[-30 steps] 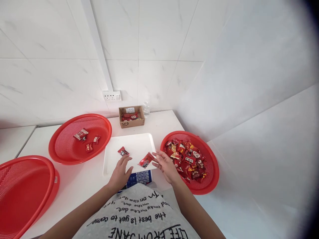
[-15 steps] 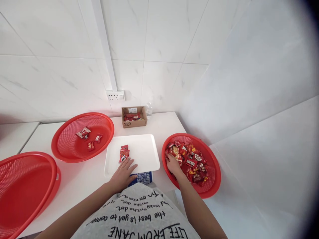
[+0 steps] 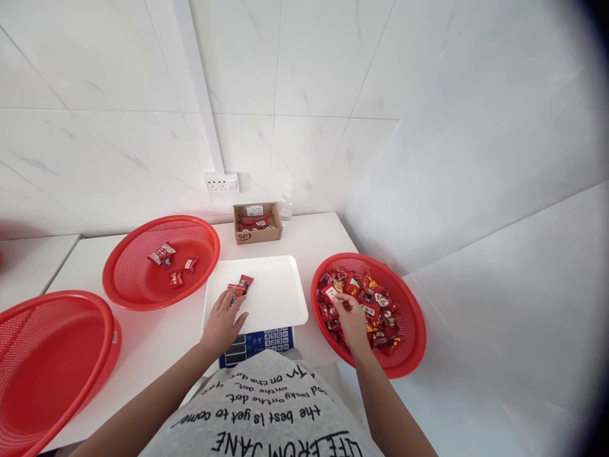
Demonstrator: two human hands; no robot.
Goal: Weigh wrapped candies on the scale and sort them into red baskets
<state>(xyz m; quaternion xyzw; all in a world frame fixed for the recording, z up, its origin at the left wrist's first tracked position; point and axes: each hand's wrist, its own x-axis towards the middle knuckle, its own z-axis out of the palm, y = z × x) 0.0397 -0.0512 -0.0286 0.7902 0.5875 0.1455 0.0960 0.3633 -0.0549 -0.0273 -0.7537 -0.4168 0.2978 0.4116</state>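
My left hand point(image 3: 223, 325) rests at the left of a white scale tray point(image 3: 276, 295), its fingers spread and touching small red snack packets point(image 3: 244, 283). The fingers cover part of those packets. Over a red plastic basket point(image 3: 416, 324) on the right, my right hand point(image 3: 352, 320) pinches a small red-and-white snack packet point(image 3: 332, 292) between thumb and fingers. Many red wrapped snacks point(image 3: 378, 301) lie heaped beneath it. The blue keypad panel point(image 3: 269, 341) of the scale shows below the tray.
Another red basket point(image 3: 137, 289) at back left holds several packets. A red basket point(image 3: 42, 368) stands at front left. A cardboard box point(image 3: 257, 236) with red packets sits near the wall, beside a clear plastic bottle point(image 3: 286, 208). A socket point(image 3: 222, 183) is on the wall.
My right hand has lifted from the basket's left side toward its middle, now with a packet in its pinch. My left hand has moved slightly left and up, and the tray packets have turned.
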